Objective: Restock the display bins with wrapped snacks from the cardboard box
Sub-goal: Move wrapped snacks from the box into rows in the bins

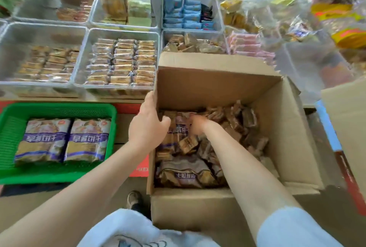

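Grip-wise, the left hand [148,124] is wrapped over the left wall of the cardboard box [281,143], thumb inside and fingers curled on the edge, steadying it. The right hand [198,125] is down among the wrapped snacks [237,122] inside, but it's motion-blurred, so I honestly can't tell if it has closed on anything.

So my read is we're at the grab-a-handful step. The box holds loose brown snack packs plus a couple of big multipack bags [186,175]. Next move needs a firm hold on a few loose ones, a lift over the box wall, and a drop into the right bin.

The best match looks like the clear bin [198,45] just behind the box, which has similar brown packs. The neatly stacked bin [118,62] to the left looks pretty full already.

Other stuff nearby: a green basket [11,175] on the left with two big bags [63,139] in it, and a shoe [133,200] at the bottom.

In the way: the tall rear flap of the box stands right in front of that back bin, so the hand has to go up and over.
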A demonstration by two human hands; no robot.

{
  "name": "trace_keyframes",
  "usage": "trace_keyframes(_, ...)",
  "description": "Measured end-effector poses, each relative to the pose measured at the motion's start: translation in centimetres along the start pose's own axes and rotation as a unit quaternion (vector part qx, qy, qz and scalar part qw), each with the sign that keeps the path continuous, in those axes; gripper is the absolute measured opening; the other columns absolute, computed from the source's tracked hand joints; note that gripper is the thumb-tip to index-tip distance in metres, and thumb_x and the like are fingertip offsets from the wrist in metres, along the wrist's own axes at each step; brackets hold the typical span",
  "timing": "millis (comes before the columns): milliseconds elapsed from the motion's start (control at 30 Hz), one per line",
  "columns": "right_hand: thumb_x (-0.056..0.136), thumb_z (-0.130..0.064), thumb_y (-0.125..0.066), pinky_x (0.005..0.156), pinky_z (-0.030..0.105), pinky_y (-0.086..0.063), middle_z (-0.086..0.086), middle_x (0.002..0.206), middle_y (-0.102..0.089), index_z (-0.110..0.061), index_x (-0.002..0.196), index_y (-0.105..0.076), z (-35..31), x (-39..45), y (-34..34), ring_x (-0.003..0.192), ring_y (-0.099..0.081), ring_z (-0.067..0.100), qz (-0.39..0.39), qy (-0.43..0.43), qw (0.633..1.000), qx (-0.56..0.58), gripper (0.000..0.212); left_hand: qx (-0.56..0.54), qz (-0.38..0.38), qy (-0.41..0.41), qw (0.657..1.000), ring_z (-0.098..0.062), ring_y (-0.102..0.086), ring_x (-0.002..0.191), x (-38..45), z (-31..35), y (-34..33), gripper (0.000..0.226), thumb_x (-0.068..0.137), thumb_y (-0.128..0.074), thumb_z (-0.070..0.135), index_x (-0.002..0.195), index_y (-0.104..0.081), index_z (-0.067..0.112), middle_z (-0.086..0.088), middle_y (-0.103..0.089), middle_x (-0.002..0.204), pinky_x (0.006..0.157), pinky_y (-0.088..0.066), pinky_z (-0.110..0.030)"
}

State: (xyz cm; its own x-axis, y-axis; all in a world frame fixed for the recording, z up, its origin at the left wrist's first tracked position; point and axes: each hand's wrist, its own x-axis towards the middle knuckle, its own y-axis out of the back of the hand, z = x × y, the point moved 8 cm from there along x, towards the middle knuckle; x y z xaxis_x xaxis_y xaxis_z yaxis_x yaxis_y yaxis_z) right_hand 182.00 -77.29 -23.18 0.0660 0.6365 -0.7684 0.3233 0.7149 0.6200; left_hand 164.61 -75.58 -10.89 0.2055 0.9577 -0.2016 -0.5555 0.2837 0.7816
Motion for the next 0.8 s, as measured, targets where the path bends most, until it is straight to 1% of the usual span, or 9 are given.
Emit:
trace_keyframes(100, 0.096, -0.011, -0.059, 0.093, 0.035, -0.053, 0.013, 0.135, -0.060, -0.009, 0.136, -0.058, 1.6, 1.9, -2.9, 0.117, -0.060, 0.029, -0.049, -0.001, 0.997, -0.055, 0.040, -0.010, 0.022, -0.003, 1.000, -0.031, -0.059, 0.120, 0.1, 0.4, 0.1, 0.072, 0.096, -0.057, 0.028, 0.157, -0.018, 0.026, -0.003, -0.044, 0.154, 0.090, -0.048, -0.037)
trace_keyframes(267, 0.089, -0.017, -0.065, 0.078, 0.033, -0.056, 0.009, 0.123, -0.064, -0.012, 0.133, -0.060, 1.5, 3.3, -5.0, 0.102, -0.064, 0.026, -0.056, 0.005, 0.998, -0.032, 0.044, -0.007, 0.036, 0.000, 0.999, -0.029, -0.062, 0.111, 0.2, 1.0, -0.1, 0.069, 0.096, -0.057, 0.027, 0.155, -0.022, 0.026, -0.002, -0.047, 0.150, 0.077, -0.042, -0.030)
trace_keyframes(367, 0.083, -0.021, -0.075, 0.076, 0.033, -0.057, 0.009, 0.119, -0.068, -0.009, 0.126, -0.064, 1.0, 3.3, -6.2, 0.101, -0.067, 0.026, -0.107, 0.002, 0.994, -0.026, 0.046, -0.004, 0.028, 0.004, 1.000, -0.029, -0.061, 0.112, 0.1, 0.9, -0.1, 0.070, 0.097, -0.056, 0.028, 0.156, -0.019, 0.027, -0.002, -0.044, 0.153, 0.077, -0.043, -0.030)
trace_keyframes(433, 0.081, -0.020, -0.078, 0.072, 0.033, -0.057, 0.009, 0.111, -0.070, -0.007, 0.114, -0.069, 0.7, 3.7, -6.6, 0.096, -0.068, 0.024, -0.132, 0.005, 0.991, -0.015, 0.037, 0.000, 0.022, 0.004, 1.000, -0.029, -0.061, 0.114, -0.1, 0.8, -0.1, 0.071, 0.097, -0.056, 0.028, 0.157, -0.017, 0.027, -0.002, -0.042, 0.155, 0.080, -0.047, -0.032)
trace_keyframes(500, 0.080, -0.027, -0.079, 0.074, 0.034, -0.058, 0.008, 0.107, -0.070, -0.011, 0.105, -0.070, 0.4, 4.0, -5.6, 0.089, -0.068, 0.022, -0.104, 0.014, 0.994, 0.045, 0.032, 0.002, 0.019, -0.002, 1.000, -0.028, -0.062, 0.114, -0.2, 0.7, -0.1, 0.072, 0.097, -0.056, 0.029, 0.157, -0.017, 0.026, -0.001, -0.042, 0.155, 0.081, -0.049, -0.033)
trace_keyframes(567, 0.082, -0.043, -0.074, 0.084, 0.037, -0.059, 0.006, 0.115, -0.068, -0.016, 0.117, -0.065, 0.5, 3.7, -3.2, 0.098, -0.067, 0.021, -0.048, 0.032, 0.985, 0.160, 0.045, -0.003, 0.017, -0.005, 1.000, -0.026, -0.062, 0.112, -0.3, 0.7, -0.2, 0.072, 0.097, -0.057, 0.029, 0.157, -0.017, 0.026, 0.000, -0.043, 0.155, 0.078, -0.048, -0.031)
trace_keyframes(633, 0.090, -0.042, -0.068, 0.082, 0.035, -0.060, 0.007, 0.114, -0.067, -0.016, 0.122, -0.059, 0.4, 1.4, 0.3, 0.098, -0.070, 0.023, -0.006, 0.057, 0.951, 0.302, 0.043, -0.007, 0.016, -0.004, 1.000, -0.025, -0.063, 0.109, -0.3, 0.7, -0.1, 0.071, 0.097, -0.057, 0.029, 0.157, -0.019, 0.026, 0.000, -0.045, 0.153, 0.075, -0.044, -0.029)
trace_keyframes(733, 0.100, -0.024, -0.059, 0.070, 0.033, -0.060, 0.017, 0.112, -0.069, -0.004, 0.125, -0.053, 0.1, -3.2, 5.9, 0.085, -0.072, 0.029, 0.035, 0.136, 0.837, 0.529, 0.033, -0.018, 0.006, -0.013, 1.000, -0.021, -0.063, 0.102, -0.2, 0.9, 0.0, 0.068, 0.098, -0.055, 0.029, 0.156, -0.020, 0.027, 0.000, -0.047, 0.151, 0.073, -0.041, -0.028)
trace_keyframes(800, 0.101, -0.024, -0.057, 0.068, 0.033, -0.053, 0.022, 0.115, -0.067, 0.000, 0.131, -0.050, -0.6, -6.2, 9.4, 0.083, -0.063, 0.032, 0.074, 0.210, 0.781, 0.584, 0.039, -0.048, -0.015, -0.022, 0.998, -0.018, -0.060, 0.107, 0.0, 1.1, 0.1, 0.060, 0.102, -0.049, 0.035, 0.155, -0.022, 0.029, 0.002, -0.046, 0.151, 0.077, -0.040, -0.027)
